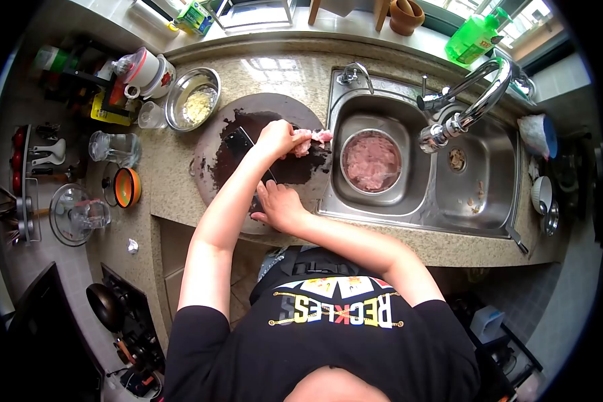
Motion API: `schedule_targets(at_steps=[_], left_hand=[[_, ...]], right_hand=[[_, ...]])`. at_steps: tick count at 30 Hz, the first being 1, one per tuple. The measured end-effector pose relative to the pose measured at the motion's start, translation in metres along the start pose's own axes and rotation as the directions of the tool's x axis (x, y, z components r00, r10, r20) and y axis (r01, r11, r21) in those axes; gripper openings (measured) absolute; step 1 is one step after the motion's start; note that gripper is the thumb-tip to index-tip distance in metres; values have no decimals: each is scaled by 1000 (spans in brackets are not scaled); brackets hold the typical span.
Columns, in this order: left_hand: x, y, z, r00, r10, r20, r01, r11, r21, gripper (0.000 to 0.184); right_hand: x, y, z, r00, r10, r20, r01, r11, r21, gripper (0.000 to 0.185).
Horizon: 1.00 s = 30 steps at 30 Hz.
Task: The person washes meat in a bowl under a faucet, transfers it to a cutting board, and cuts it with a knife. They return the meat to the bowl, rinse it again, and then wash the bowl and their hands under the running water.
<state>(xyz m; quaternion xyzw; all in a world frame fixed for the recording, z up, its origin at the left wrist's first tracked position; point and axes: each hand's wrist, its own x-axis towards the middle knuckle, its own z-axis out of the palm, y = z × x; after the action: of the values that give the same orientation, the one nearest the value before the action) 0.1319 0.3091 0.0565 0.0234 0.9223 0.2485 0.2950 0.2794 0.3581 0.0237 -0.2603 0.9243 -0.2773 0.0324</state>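
On the round, dark-stained chopping board (231,110), my left hand (276,139) has its fingers closed on a piece of raw meat (308,141). The meat's pale pink end sticks out to the right, towards the sink. My right hand (281,204) is closed round the handle of a dark-bladed knife (238,142), near the board's front edge. My left forearm crosses over the knife and hides part of the blade. A round metal bowl of raw pink meat (371,161) stands in the left sink basin, right of the board.
A metal bowl (216,80) with pale yellow chopped bits stands behind the board. The tap (435,134) hangs over the double sink (422,208); scraps lie in its right basin. Glass jugs (114,147), an orange bowl (127,186) and a glass lid (63,214) are left.
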Motion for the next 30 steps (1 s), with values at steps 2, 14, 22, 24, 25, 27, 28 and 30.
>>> schedule_targets(at_steps=[2, 14, 22, 24, 25, 27, 28, 30], left_hand=[[4, -4, -1, 999, 52, -18, -50, 994, 97, 48], [12, -22, -44, 976, 211, 61, -191, 953, -235, 24], [27, -66, -31, 858, 455, -238, -488, 868, -97, 21], [13, -55, -8, 838, 437, -327, -474, 879, -42, 22], [9, -50, 3, 856, 379, -352, -429, 901, -72, 24], [0, -43, 21, 859, 337, -386, -384, 922, -51, 29], [-2, -41, 27, 839, 328, -435, -377, 926, -30, 29], [-7, -35, 31, 816, 321, -481, -369, 929, -6, 28]], right_hand=[[9, -4, 9, 998, 33, 47, -30, 998, -58, 67], [-37, 44, -45, 987, 131, 98, -154, 943, 296, 43], [-136, 64, -120, 883, 414, 222, -470, 772, 429, 34], [-136, 61, -117, 859, 475, 192, -507, 730, 459, 33], [-136, 60, -114, 832, 529, 167, -536, 687, 490, 33], [-124, 59, -101, 884, 466, 38, -421, 758, 498, 36], [-115, 56, -95, 884, 467, 3, -408, 769, 493, 37], [-99, 53, -87, 885, 466, -26, -403, 792, 459, 39]])
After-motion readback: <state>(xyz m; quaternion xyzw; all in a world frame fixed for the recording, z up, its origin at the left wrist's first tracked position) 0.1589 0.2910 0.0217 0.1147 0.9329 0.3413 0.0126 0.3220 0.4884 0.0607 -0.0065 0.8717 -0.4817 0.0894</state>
